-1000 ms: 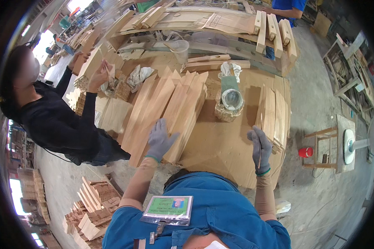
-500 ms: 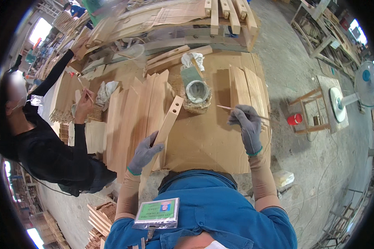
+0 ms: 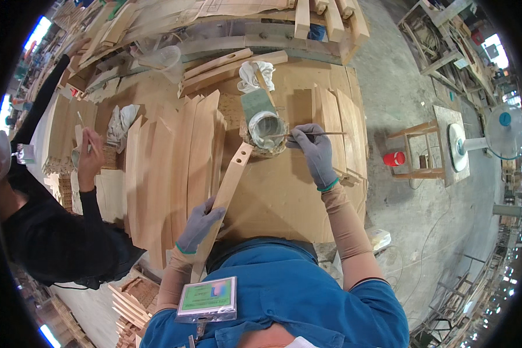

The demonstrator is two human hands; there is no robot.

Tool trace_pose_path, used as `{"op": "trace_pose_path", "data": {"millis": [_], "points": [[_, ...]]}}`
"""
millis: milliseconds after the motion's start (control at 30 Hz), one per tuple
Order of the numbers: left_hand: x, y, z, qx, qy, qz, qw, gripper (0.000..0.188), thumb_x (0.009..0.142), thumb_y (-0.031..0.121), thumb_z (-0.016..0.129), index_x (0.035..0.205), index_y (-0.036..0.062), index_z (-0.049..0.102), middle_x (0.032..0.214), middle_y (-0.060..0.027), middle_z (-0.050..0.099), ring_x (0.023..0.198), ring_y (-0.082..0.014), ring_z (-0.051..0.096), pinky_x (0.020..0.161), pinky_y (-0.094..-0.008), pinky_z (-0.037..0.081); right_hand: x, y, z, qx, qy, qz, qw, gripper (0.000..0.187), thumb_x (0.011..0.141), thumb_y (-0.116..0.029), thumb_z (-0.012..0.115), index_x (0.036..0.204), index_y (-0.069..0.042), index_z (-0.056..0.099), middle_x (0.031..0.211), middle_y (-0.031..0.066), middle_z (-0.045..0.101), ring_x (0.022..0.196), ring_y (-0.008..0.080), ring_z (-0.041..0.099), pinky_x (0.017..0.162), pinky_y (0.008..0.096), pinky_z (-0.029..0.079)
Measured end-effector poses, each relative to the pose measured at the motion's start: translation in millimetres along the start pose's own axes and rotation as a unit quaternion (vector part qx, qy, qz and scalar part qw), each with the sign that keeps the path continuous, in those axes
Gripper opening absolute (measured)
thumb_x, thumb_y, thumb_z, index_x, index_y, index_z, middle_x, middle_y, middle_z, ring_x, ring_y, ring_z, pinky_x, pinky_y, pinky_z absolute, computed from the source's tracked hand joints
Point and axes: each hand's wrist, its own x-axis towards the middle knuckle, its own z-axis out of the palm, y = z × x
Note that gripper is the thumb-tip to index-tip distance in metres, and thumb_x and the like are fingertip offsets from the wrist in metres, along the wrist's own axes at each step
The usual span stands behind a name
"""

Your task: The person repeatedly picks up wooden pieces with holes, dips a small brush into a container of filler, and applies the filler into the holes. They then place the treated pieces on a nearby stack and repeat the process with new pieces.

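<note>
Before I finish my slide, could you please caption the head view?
Gloved left hand holding a two-holed wooden piece, right hand holding a thin stick with its tip at an open container.

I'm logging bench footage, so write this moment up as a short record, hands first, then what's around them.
Left hand: gray-gloved, holding a wooden bar with two holes near its far end
Right hand: gray-gloved, holding a thin stick, tip at the pot
Boards: on both sides of the pot
White cloth: beyond the pot
Co-worker: black clothing, at left
</note>
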Motion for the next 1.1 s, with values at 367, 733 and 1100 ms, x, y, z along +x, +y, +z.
{"op": "trace_pose_path", "data": {"millis": [367, 733, 1100], "points": [[13, 4, 2, -0.024, -0.016, -0.027, 0.999, 0.048, 0.090, 0.024, 0.058, 0.129, -0.0011, 0.050, 0.104, -0.0010, 0.058, 0.086, -0.0069, 0.051, 0.070, -0.0218, 0.047, 0, 14, -2, -0.016, 0.023, -0.046, 0.999, 0.006, 0.087, 0.001, 0.062, 0.091, 0.001, 0.059, 0.087, 0.0073, 0.064, 0.078, 0.0134, 0.063, 0.074, 0.0270, 0.055], [12, 7, 4, -0.017, -0.015, -0.027, 0.999, 0.049, 0.090, 0.024, 0.057, 0.131, -0.0011, 0.048, 0.106, -0.0027, 0.058, 0.088, -0.0082, 0.051, 0.071, -0.0230, 0.048, -21, 33, -6, 0.072, 0.086, -0.032, 0.993, 0.005, 0.087, 0.002, 0.061, 0.090, -0.001, 0.060, 0.090, 0.0073, 0.064, 0.081, 0.0150, 0.063, 0.076, 0.0291, 0.056], [11, 7, 8, -0.006, -0.006, -0.007, 1.000, 0.052, 0.089, 0.027, 0.057, 0.131, -0.0031, 0.048, 0.101, -0.0045, 0.058, 0.082, -0.0097, 0.053, 0.068, -0.0254, 0.051, -33, 41, 4, 0.172, 0.091, -0.013, 0.981, 0.008, 0.087, 0.002, 0.061, 0.094, 0.000, 0.058, 0.092, 0.0091, 0.064, 0.084, 0.0174, 0.064, 0.079, 0.0330, 0.057]]}}
